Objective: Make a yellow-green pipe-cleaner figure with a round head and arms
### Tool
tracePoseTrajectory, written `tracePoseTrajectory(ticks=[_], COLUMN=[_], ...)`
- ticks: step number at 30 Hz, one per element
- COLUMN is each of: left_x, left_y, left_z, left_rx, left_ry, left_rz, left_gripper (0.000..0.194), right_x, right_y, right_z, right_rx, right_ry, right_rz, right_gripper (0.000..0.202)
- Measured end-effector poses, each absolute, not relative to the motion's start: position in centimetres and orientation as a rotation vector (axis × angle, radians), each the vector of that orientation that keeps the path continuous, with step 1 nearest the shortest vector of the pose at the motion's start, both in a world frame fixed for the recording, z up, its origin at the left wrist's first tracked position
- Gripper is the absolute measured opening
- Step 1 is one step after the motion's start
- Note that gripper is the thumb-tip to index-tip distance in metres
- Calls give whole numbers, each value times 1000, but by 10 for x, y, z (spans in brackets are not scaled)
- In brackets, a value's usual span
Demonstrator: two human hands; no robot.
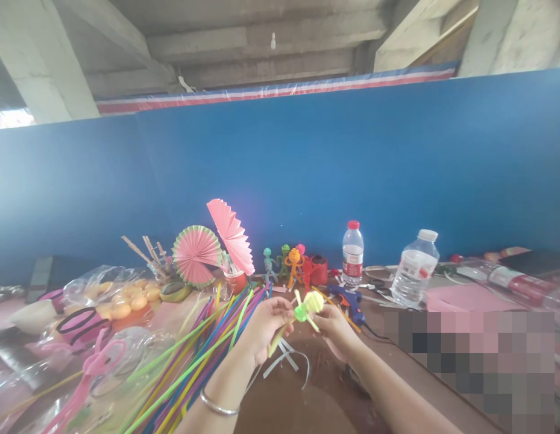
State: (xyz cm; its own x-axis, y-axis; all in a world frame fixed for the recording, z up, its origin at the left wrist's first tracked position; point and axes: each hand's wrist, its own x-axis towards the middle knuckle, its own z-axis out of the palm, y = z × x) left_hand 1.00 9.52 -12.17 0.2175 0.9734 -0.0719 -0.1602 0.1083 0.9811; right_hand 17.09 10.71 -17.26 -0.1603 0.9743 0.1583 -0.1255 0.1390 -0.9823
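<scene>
Between my hands, above the table, is a small pipe-cleaner figure (pixel 314 302) with a pale yellow coiled ball, a bright green middle and thin yellow limbs. My left hand (pixel 273 319), a silver bangle on its wrist, is closed on the figure's yellow strand at the left. Fingers of my right hand (pixel 333 327) pinch it on the right, just under the yellow ball; their tips are partly hidden. Beside my left forearm lies a bundle of coloured pipe cleaners (pixel 193 374). White paper strips (pixel 282 361) lie below the figure.
Finished-looking pipe-cleaner figures (pixel 294 263) stand by the blue partition (pixel 307 169). A blue glue gun (pixel 349 301) and water bottles (pixel 415 265) are at right. Pink paper fans (pixel 196 256) and a bag of orange balls (pixel 130 298) sit at left.
</scene>
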Motion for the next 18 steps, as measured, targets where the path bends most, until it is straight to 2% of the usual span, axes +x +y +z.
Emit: tracePoseTrajectory(ticks=[9, 18], left_x=[0, 9], left_y=[103, 103], left_z=[-136, -145], left_rx=[1431, 1540], left_ry=[1262, 1335], left_rz=[1015, 1021], left_gripper=[10, 25], right_x=[186, 183], right_y=[119, 117], right_z=[-177, -185], right_rx=[-865, -870], right_ry=[-1144, -1168], right_rz=[1496, 1440], right_gripper=[25, 17])
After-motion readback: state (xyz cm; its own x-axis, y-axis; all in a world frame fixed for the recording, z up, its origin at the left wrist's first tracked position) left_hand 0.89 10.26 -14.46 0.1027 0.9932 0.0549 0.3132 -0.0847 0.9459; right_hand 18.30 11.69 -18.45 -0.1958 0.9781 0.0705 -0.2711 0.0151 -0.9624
